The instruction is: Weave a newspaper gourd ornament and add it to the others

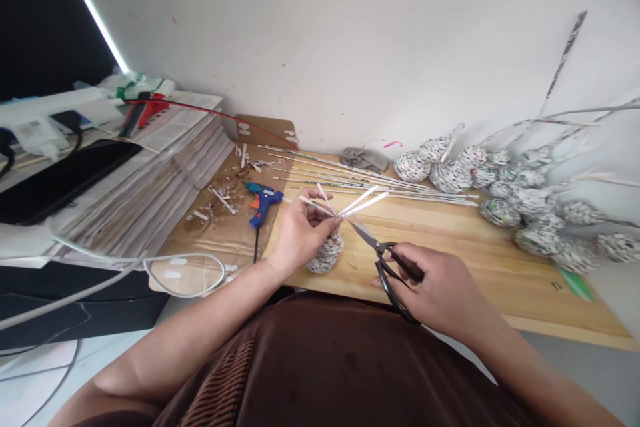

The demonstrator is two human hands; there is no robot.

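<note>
My left hand [303, 233] grips the top of a small gourd-shaped form woven from rolled newspaper [326, 255]. Several flat white paper strips [367, 199] fan out above the fingers. In my right hand [435, 280] is a pair of black-handled scissors [377, 245], fingers through the handles. The blades point up and left, their tips close to the base of the strips. Part of the woven form is hidden behind my left hand.
A blue glue gun [265, 203] lies on stained cardboard [200, 240] at left. Thin paper rods [400, 187] lie along the wall. Finished woven gourds [453, 177] crowd the right side. Stacked newspapers [185, 173] bear a phone [70, 177]; a white cable [223, 270] loops nearby.
</note>
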